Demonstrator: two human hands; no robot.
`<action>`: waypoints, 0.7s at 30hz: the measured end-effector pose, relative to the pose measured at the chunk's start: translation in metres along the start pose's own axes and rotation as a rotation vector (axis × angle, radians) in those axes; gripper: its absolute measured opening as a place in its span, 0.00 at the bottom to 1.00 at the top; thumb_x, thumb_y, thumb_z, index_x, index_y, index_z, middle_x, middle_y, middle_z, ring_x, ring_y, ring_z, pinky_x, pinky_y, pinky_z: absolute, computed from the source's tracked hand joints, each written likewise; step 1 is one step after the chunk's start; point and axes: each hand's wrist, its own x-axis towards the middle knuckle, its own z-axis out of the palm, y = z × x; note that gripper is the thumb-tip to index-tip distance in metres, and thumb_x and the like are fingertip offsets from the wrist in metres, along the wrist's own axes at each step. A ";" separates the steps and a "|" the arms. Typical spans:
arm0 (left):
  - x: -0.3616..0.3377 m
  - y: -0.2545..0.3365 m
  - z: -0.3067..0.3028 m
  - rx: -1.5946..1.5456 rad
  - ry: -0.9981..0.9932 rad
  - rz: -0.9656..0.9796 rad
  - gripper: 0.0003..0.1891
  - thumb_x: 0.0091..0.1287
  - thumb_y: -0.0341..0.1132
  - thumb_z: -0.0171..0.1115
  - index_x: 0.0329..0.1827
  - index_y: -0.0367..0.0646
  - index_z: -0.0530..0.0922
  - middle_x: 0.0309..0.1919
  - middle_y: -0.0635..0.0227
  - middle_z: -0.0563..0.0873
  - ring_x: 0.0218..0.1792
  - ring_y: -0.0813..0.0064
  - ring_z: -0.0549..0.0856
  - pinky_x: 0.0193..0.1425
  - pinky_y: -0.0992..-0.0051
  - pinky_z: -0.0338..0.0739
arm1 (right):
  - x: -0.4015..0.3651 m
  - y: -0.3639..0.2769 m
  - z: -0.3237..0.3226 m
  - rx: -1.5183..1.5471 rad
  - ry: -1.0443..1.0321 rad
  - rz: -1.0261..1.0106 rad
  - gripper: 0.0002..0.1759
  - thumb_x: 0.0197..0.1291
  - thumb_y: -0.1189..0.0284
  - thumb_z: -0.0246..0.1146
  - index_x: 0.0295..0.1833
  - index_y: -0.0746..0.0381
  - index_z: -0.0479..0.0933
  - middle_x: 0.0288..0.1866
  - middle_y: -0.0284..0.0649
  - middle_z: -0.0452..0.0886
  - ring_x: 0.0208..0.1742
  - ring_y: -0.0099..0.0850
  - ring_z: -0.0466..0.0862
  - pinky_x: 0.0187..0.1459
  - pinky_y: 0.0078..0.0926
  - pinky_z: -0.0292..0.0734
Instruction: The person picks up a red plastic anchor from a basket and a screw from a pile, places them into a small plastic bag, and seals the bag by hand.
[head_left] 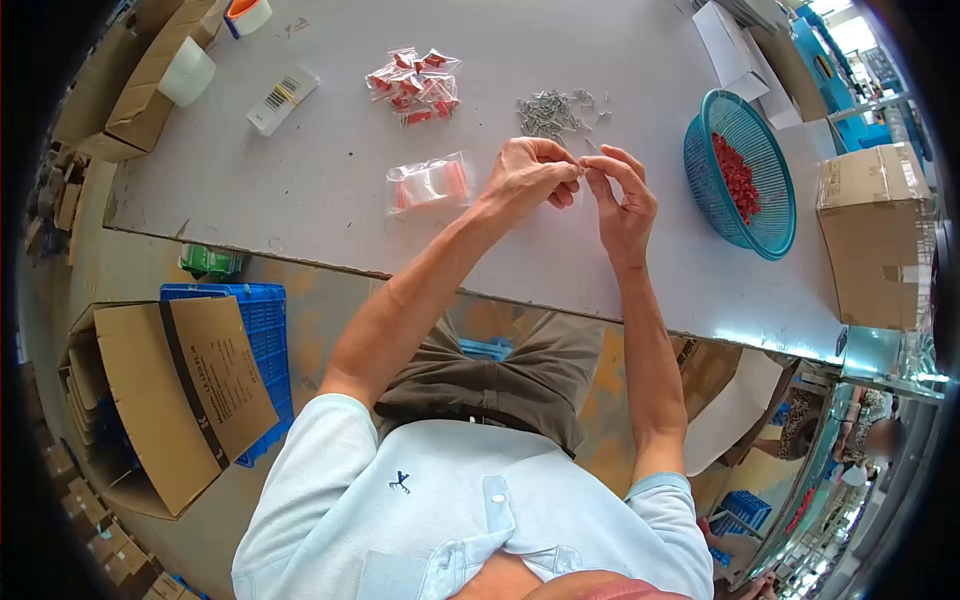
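My left hand (530,178) and my right hand (624,200) meet above the table, fingertips almost touching. Both are closed in a pinch around something too small to make out. Just beyond them lies a loose pile of small grey metal screws (548,115). To the left of my left hand is a clear bag of red-edged plastic bags (430,185). Farther back sits a heap of small filled clear bags with red pieces (415,85). Right of my right hand, a tilted teal basket (782,190) holds many small red parts (735,180).
Rolls of tape (187,72) and a labelled white pack (283,100) are at the back left. A cardboard box (875,235) stands beyond the basket. Below the table's left edge are an open carton (205,390) and a blue crate (262,330). Other people appear far right.
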 end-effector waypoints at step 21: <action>-0.004 0.004 0.015 0.271 0.083 0.183 0.07 0.67 0.29 0.69 0.42 0.33 0.88 0.31 0.62 0.92 0.31 0.76 0.91 0.37 0.75 0.86 | 0.004 -0.012 -0.008 0.029 -0.060 0.400 0.07 0.65 0.74 0.72 0.47 0.64 0.88 0.33 0.38 0.90 0.35 0.23 0.88 0.37 0.25 0.83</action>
